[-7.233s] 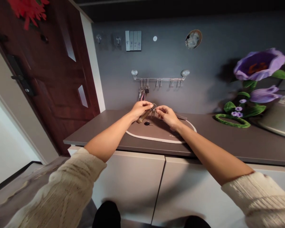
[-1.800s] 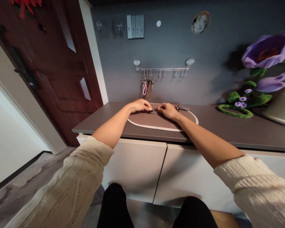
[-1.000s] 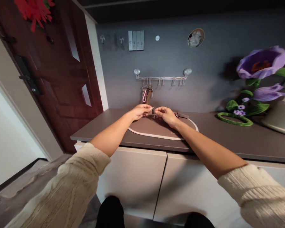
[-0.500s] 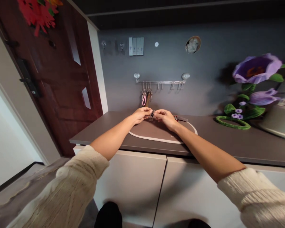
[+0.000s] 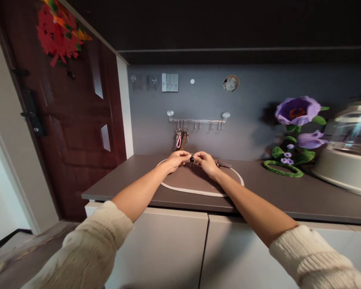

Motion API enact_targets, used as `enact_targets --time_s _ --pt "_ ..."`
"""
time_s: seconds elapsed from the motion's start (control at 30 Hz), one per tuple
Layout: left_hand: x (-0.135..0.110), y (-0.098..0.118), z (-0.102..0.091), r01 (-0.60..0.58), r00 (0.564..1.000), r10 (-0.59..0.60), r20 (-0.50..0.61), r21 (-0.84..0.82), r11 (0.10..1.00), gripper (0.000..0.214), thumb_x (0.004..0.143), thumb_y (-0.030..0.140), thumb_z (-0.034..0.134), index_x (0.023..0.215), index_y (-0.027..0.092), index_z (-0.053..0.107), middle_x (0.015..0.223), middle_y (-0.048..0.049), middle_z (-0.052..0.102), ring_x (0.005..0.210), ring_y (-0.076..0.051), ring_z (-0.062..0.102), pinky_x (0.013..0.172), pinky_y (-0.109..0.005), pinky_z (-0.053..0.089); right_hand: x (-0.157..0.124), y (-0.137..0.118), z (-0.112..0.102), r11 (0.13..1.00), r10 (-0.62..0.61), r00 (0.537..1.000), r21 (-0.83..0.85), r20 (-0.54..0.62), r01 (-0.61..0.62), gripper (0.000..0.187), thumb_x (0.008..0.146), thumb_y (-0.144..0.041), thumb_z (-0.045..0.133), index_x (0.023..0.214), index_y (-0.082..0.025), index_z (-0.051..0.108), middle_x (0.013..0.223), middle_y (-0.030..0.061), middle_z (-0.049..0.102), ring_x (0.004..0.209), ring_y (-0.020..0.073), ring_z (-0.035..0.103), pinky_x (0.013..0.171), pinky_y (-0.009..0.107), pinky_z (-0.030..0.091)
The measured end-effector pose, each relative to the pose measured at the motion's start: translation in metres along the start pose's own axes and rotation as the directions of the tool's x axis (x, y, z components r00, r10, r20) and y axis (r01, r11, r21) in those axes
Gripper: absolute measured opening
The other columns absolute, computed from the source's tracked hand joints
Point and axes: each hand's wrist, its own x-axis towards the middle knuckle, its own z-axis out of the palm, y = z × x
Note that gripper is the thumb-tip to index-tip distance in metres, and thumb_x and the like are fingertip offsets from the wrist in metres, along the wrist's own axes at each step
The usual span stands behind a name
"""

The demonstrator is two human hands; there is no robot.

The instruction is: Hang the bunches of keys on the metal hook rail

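Observation:
Over a brown mat [image 5: 180, 182] with a pale rim, my two hands meet at a small bunch of keys [image 5: 192, 159], dark on top with thin metallic parts hanging below. My left hand [image 5: 178, 159] pinches it from the left, thumb and fingertips together. From the other side my right hand [image 5: 205, 162] grips it in a like pinch. Fingers hide part of the bunch, so its exact make-up is unclear. Just behind, other keys [image 5: 185, 134] with a pink strap [image 5: 178, 140] hang from a clear hook rail [image 5: 198, 121] on the wall.
A flat dark object [image 5: 224, 164] lies on the mat behind my right wrist. To the right, purple fabric flowers [image 5: 297, 112] stand on the counter [image 5: 276, 192] beside a pale rounded appliance [image 5: 345, 168]. A dark red door [image 5: 75, 160] is at the left; a shelf [image 5: 228, 50] overhangs.
My view has tilted up, so the counter and hands sit lower in the picture. Both hands still pinch the keys, which now show slightly more between the fingertips.

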Motion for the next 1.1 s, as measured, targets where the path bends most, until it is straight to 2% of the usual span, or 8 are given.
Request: enact_targets --time_s 0.17,0.33,0.5,0.67,0.93,1.1 --pt "0.003 -0.004 0.003 -0.114 0.992 0.118 -0.038 0.092 0.989 0.034 0.057 0.038 0.072 0.078 0.013 0.062 0.068 0.0001 0.059 0.058 -0.006 0.047 0.056 -0.020 0.034 0.004 0.000 -0.003 0.995 -0.057 0.998 -0.085 -0.009 0.056 0.021 0.066 -0.036 0.054 0.073 -0.017 0.050 0.066 -0.0021 0.052 0.059 0.0088 0.045 0.058 0.022 0.037" --pt "0.003 -0.003 0.005 -0.146 0.976 0.170 -0.139 0.171 0.974 0.026 0.064 0.034 0.066 0.080 0.014 0.062 0.059 0.0025 0.054 0.053 -0.007 0.043 0.053 -0.021 0.033 0.014 -0.006 -0.009 0.987 -0.086 0.994 -0.143 -0.063 0.077 0.020 0.068 -0.037 0.052 0.073 -0.017 0.049 0.065 -0.0024 0.050 0.059 0.0094 0.044 0.060 0.024 0.038" --pt "0.004 -0.005 0.005 -0.160 0.958 0.209 -0.197 0.239 0.958 0.014 0.066 0.027 0.063 0.070 0.014 0.060 0.056 0.0026 0.053 0.052 -0.008 0.043 0.055 -0.022 0.034 0.039 -0.007 -0.016 0.983 -0.109 0.990 -0.156 -0.093 0.093 0.020 0.066 -0.036 0.053 0.071 -0.017 0.049 0.064 -0.0016 0.052 0.059 0.0101 0.046 0.062 0.025 0.040" --pt "0.010 -0.013 0.005 -0.190 0.949 0.250 -0.193 0.284 0.940 0.011 0.065 0.026 0.062 0.064 0.015 0.059 0.056 0.0013 0.054 0.056 -0.010 0.047 0.060 -0.024 0.036 0.064 -0.018 -0.016 0.987 -0.114 0.982 -0.132 -0.150 0.095 0.017 0.067 -0.034 0.052 0.069 -0.017 0.049 0.059 -0.0028 0.051 0.055 0.0093 0.046 0.060 0.024 0.041" --pt "0.013 -0.018 0.008 -0.199 0.936 0.287 -0.203 0.367 0.909 0.013 0.069 0.026 0.056 0.065 0.015 0.060 0.059 0.0000 0.055 0.057 -0.011 0.048 0.060 -0.025 0.036 0.094 -0.046 -0.011 1.000 -0.024 0.962 -0.026 -0.271 0.017 0.006 0.071 -0.020 0.049 0.067 -0.016 0.049 0.060 -0.0020 0.052 0.053 0.0077 0.048 0.057 0.022 0.043" --pt "0.013 -0.017 0.009 -0.213 0.928 0.311 -0.205 0.394 0.894 0.014 0.069 0.027 0.055 0.065 0.015 0.060 0.064 -0.0015 0.059 0.061 -0.012 0.050 0.062 -0.025 0.037 0.109 -0.054 -0.009 0.997 0.068 0.934 0.049 -0.351 -0.054 0.010 0.073 -0.012 0.047 0.064 -0.015 0.050 0.062 -0.0002 0.052 0.054 0.0076 0.051 0.055 0.022 0.045"
